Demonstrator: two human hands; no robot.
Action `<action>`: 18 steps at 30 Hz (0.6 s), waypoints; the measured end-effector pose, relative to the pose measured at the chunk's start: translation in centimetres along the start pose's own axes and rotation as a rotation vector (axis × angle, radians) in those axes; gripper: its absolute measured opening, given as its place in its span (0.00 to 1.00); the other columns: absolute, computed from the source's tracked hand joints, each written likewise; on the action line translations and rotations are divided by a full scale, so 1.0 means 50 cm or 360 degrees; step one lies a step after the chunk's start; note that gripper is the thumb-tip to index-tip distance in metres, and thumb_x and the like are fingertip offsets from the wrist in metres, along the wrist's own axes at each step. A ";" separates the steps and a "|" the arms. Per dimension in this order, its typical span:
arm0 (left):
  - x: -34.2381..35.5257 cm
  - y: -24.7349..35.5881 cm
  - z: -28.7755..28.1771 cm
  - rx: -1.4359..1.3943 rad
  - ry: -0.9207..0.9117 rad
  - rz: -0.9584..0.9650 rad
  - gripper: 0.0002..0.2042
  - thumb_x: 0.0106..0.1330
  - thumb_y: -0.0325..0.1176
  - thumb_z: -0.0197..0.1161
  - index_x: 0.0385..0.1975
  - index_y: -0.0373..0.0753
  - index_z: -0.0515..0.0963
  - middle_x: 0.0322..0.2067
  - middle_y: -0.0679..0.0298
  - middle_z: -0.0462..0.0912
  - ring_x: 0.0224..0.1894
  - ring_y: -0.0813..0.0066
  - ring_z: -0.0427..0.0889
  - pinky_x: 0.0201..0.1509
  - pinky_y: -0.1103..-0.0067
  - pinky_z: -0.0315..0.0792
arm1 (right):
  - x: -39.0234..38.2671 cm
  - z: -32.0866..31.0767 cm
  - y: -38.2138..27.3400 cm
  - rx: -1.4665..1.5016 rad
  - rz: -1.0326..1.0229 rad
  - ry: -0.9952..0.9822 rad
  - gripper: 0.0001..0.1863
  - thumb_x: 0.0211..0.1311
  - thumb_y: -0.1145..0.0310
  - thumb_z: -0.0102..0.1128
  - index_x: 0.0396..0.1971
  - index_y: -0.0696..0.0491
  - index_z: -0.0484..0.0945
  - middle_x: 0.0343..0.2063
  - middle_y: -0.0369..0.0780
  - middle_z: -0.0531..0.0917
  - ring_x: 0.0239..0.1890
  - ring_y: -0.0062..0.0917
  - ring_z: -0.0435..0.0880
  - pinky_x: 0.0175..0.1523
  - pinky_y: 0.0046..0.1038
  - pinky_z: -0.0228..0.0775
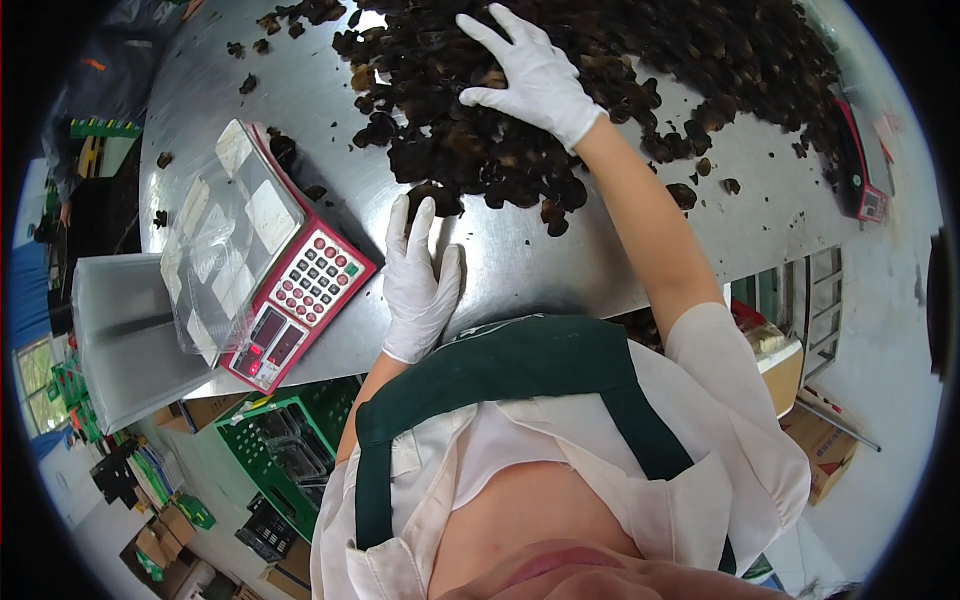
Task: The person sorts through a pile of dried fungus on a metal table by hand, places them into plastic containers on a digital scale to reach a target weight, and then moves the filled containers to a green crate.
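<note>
Dark fungus (440, 150) lies under the right hand (545, 85) (spread wide)

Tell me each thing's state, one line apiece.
Dark heap: loose pieces, spread wide
Left hand: gloved, open, fingertips at heap's edge
Right hand: gloved, open, spread over heap
Red scale at left: display lit
Clear container: on that scale
Green crate: open, dark things inside

gloves (543, 85): white | fungus pieces (480, 160): blackish-brown | scale (318, 278): red, white | apron (500, 368): dark green

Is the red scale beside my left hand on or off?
On: the scale has red light glowing at its display.
</note>
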State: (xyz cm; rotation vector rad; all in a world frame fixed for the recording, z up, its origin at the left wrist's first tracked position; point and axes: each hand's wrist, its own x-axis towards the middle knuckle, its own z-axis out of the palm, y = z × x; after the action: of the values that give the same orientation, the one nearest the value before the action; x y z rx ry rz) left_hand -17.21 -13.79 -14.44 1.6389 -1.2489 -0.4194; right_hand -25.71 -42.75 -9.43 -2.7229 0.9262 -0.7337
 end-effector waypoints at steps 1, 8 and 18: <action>-0.001 -0.001 -0.004 -0.0008 -0.0002 -0.0002 0.38 0.60 0.06 0.53 0.73 0.36 0.59 0.72 0.53 0.50 0.76 0.54 0.61 0.75 0.63 0.69 | 0.031 -0.077 -0.056 -0.0017 -0.0046 -0.0298 0.49 0.61 0.40 0.70 0.77 0.44 0.59 0.75 0.46 0.61 0.74 0.43 0.64 0.72 0.45 0.65; 0.012 0.045 -0.031 0.0588 0.0052 0.0067 0.32 0.61 0.18 0.63 0.69 0.35 0.66 0.68 0.42 0.63 0.69 0.43 0.69 0.67 0.66 0.74 | 0.062 0.050 -0.054 -0.0271 -0.0261 -0.0164 0.32 0.67 0.41 0.61 0.69 0.31 0.70 0.66 0.42 0.73 0.60 0.43 0.76 0.55 0.44 0.81; 0.007 0.045 -0.037 0.0522 0.0080 0.0171 0.32 0.60 0.24 0.65 0.68 0.40 0.70 0.68 0.41 0.66 0.65 0.40 0.73 0.65 0.62 0.73 | 0.066 0.042 -0.046 -0.0001 0.0102 -0.0117 0.19 0.62 0.46 0.66 0.44 0.44 0.81 0.43 0.40 0.82 0.48 0.39 0.84 0.48 0.42 0.80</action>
State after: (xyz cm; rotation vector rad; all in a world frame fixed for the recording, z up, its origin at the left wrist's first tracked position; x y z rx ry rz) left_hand -16.84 -13.14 -11.60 1.8313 -1.4158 -0.1081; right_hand -21.21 -42.93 -9.22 -2.6871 0.9923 -0.6173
